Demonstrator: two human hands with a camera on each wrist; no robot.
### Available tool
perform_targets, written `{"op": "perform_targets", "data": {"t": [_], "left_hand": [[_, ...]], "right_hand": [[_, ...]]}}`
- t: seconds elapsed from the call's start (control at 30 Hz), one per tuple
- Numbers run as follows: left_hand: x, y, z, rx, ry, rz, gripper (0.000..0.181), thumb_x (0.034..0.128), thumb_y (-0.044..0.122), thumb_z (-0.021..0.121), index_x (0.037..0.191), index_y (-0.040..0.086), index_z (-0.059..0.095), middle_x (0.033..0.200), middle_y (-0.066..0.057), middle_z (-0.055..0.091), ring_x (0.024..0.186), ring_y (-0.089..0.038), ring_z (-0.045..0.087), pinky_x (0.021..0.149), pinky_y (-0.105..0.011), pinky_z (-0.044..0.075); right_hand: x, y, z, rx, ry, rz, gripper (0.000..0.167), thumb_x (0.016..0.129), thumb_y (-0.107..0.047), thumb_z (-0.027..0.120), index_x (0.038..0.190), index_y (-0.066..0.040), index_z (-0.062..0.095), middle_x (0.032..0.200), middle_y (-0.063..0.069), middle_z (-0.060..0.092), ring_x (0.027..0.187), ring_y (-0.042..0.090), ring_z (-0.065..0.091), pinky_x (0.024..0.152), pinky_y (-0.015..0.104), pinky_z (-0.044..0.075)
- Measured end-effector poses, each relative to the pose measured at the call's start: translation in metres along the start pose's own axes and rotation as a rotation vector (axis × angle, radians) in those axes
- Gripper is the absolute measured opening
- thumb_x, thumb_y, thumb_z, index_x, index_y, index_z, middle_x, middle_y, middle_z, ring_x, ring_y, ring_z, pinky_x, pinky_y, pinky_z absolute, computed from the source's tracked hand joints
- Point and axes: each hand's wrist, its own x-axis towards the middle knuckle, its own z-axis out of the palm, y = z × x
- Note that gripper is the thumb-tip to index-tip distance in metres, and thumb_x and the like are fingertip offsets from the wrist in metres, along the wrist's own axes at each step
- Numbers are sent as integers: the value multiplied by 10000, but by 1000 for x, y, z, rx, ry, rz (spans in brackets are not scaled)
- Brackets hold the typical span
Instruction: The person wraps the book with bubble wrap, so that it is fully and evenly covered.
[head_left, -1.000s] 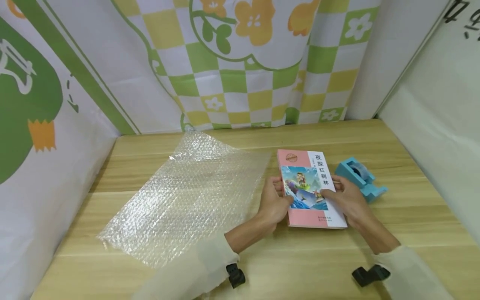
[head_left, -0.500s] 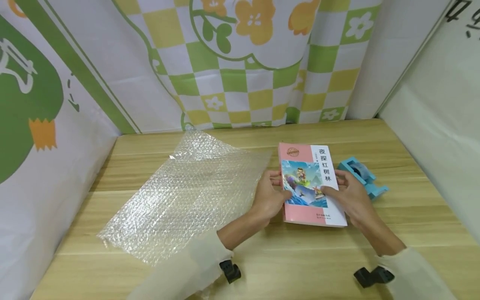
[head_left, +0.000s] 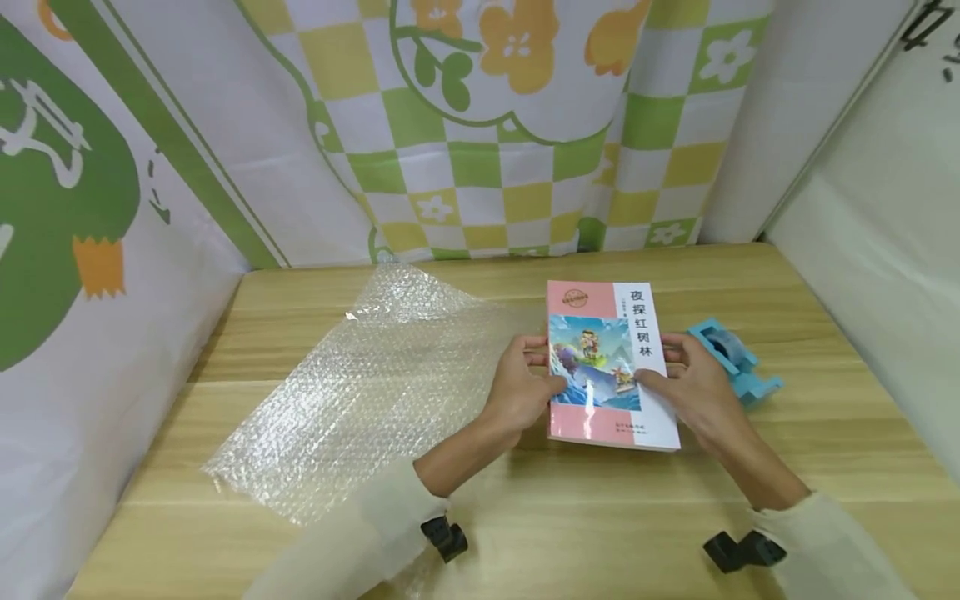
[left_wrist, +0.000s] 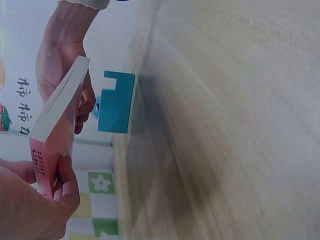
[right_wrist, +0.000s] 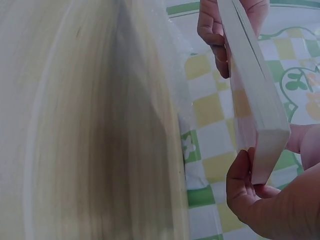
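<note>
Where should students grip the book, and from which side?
Probably the long edges of the book, one hand from each side, thumb on top, fingers beneath: it is flat, and raised off the table, it leaves room underneath. The left hand and right hand hold it so.

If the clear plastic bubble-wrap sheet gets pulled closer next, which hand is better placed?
Probably the left hand: it is nearer the sheet. The right hand is across the pink-and-white paperback, which both grip.
</note>
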Motion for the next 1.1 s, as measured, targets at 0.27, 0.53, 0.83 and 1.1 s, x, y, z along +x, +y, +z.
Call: {"op": "perform_targets", "data": {"t": [0.27, 0.53, 0.83, 1.1], "left_hand": [[2, 2, -18, 23, 6, 21, 572, 762, -141, 663, 1303, -39, 506, 1083, -161, 601, 782, -232, 655, 701, -314, 583], [-2, 6, -42, 17, -6, 26, 578, 782, -134, 653, 1330, -60, 483, 1129, -205, 594, 833, -258, 672, 726, -318, 584], [-5, 13, -59, 17, -29, 22, 568, 804, -123, 655, 1338, -65, 471, 1132, -227, 578, 811, -246, 679, 738, -325, 588], [-5, 15, -73, 50, -9, 23, 551, 816, -122, 658, 1338, -48, 495, 1108, -218, 575, 788, -238, 678, 724, -330, 591]], "right_hand": [[-1, -13, 7, 4, -34, -20, 648, 978, -58, 615, 1506, 82, 267, 1366, 292, 458, 1129, 398, 578, 701, 225, 539], [0, -25, 22, 3, -53, -21, 631, 972, -56, 629, 1500, 62, 304, 1345, 262, 476, 1106, 372, 591, 741, 223, 522], [3, -31, 32, 8, -73, -29, 643, 972, -74, 633, 1503, 53, 294, 1355, 257, 462, 1153, 394, 574, 798, 265, 532], [5, -39, 41, 11, -80, -42, 619, 955, -58, 648, 1472, 60, 329, 1320, 251, 487, 1112, 381, 604, 823, 313, 539]]}}
